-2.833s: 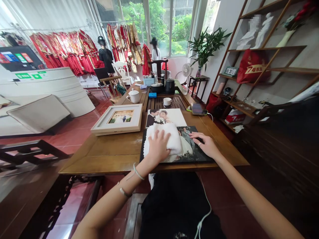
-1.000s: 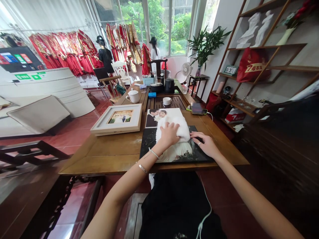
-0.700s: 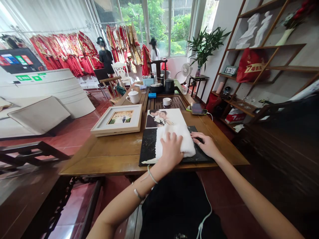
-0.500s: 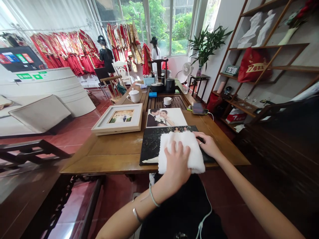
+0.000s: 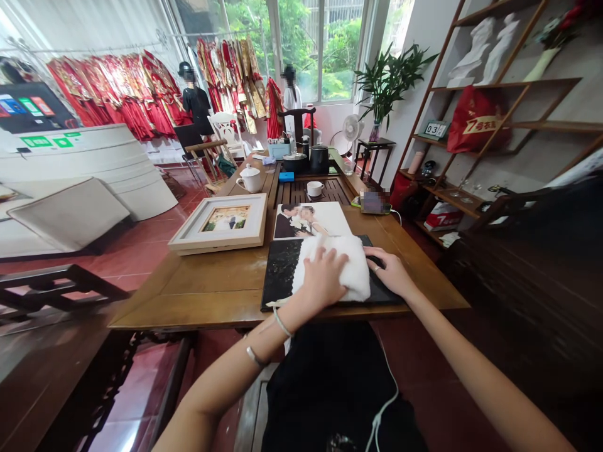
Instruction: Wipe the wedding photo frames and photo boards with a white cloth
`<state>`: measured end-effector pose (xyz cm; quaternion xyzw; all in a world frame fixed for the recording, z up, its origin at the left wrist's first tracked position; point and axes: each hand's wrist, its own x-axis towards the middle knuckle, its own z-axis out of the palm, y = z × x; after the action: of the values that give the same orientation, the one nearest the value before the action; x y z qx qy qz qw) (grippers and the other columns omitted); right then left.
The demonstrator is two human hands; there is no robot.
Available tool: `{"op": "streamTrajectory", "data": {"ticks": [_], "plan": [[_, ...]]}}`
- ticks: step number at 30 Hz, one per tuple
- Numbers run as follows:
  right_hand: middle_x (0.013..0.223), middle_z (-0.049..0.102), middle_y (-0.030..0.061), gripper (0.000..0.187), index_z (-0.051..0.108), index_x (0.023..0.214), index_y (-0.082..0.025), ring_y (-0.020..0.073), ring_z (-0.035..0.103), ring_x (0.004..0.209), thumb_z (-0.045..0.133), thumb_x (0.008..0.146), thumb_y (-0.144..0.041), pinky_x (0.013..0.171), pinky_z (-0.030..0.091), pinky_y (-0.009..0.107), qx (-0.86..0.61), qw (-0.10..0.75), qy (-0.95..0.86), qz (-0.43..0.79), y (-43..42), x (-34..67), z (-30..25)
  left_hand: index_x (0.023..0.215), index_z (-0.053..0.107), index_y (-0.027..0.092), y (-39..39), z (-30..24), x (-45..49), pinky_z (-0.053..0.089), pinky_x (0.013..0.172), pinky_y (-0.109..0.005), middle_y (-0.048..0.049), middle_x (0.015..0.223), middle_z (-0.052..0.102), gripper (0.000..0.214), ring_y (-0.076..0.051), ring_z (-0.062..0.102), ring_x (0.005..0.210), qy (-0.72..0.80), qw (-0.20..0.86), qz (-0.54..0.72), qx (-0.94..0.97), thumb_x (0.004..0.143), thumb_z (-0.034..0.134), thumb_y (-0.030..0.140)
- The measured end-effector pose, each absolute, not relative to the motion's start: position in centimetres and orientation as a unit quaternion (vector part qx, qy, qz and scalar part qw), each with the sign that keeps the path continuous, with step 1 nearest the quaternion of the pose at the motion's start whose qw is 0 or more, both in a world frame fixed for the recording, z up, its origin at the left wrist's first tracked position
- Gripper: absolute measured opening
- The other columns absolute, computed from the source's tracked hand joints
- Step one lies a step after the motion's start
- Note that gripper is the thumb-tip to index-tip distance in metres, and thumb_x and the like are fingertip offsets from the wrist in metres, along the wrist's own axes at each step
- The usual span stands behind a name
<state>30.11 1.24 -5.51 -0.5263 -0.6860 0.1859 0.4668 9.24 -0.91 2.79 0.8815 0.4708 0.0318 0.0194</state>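
A dark photo print [image 5: 281,276] lies flat at the near edge of the wooden table [image 5: 211,285]. A folded white cloth [image 5: 352,267] rests on it. My left hand [image 5: 324,276] lies flat on the cloth with fingers spread, pressing it onto the print. My right hand [image 5: 391,271] rests flat on the print's right side, fingers stretched out, holding it down. Just beyond the print lies a second, lighter photo [image 5: 325,216] of a couple.
A white framed picture [image 5: 221,223] sits to the left on the table. Further back are a white teapot [image 5: 249,179], a cup [image 5: 314,188], a black kettle [image 5: 319,160] and a phone [image 5: 373,203]. Two people stand by racks of red garments [image 5: 117,94]. Shelves [image 5: 471,125] line the right wall.
My left hand has slid the cloth over the print: right and away, then back toward me to the near edge, and now away again to the middle. My right hand has stayed put.
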Motion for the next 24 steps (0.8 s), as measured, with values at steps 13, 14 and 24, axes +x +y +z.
{"op": "streamTrajectory", "data": {"ticks": [13, 14, 24], "plan": [[0.103, 0.072, 0.0060, 0.019, 0.072, 0.092, -0.025, 0.0248, 0.062, 0.108, 0.056, 0.083, -0.030, 0.100, 0.045, 0.043, -0.527, 0.455, -0.693, 0.187, 0.9, 29.9, -5.0, 0.123, 0.054, 0.020, 11.9, 2.7, 11.0, 0.038, 0.102, -0.033, -0.0043, 0.132, 0.057, 0.050, -0.023, 0.048, 0.123, 0.265, 0.083, 0.048, 0.960, 0.075, 0.056, 0.006], [0.104, 0.071, 0.0060, 0.019, 0.072, 0.092, -0.025, 0.0247, 0.062, 0.108, 0.056, 0.083, -0.030, 0.100, 0.045, 0.043, -0.527, 0.454, -0.693, 0.189, 0.9, 29.8, -5.0, 0.123, 0.055, 0.019, 12.4, 2.8, 11.4, 0.038, 0.101, -0.031, -0.0039, 0.131, 0.058, 0.050, -0.022, 0.050, 0.121, 0.258, 0.087, 0.044, 0.961, 0.075, 0.054, 0.004], [0.102, 0.071, 0.0060, 0.019, 0.071, 0.093, -0.024, 0.0237, 0.063, 0.103, 0.055, 0.084, -0.030, 0.097, 0.045, 0.041, -0.528, 0.443, -0.698, 0.195, 0.8, 29.9, -4.7, 0.128, 0.051, 0.016, 13.5, 2.8, 14.0, 0.041, 0.095, -0.032, -0.0064, 0.129, 0.058, 0.048, -0.022, 0.053, 0.115, 0.279, 0.085, 0.007, 0.956, 0.081, 0.048, 0.006]]}}
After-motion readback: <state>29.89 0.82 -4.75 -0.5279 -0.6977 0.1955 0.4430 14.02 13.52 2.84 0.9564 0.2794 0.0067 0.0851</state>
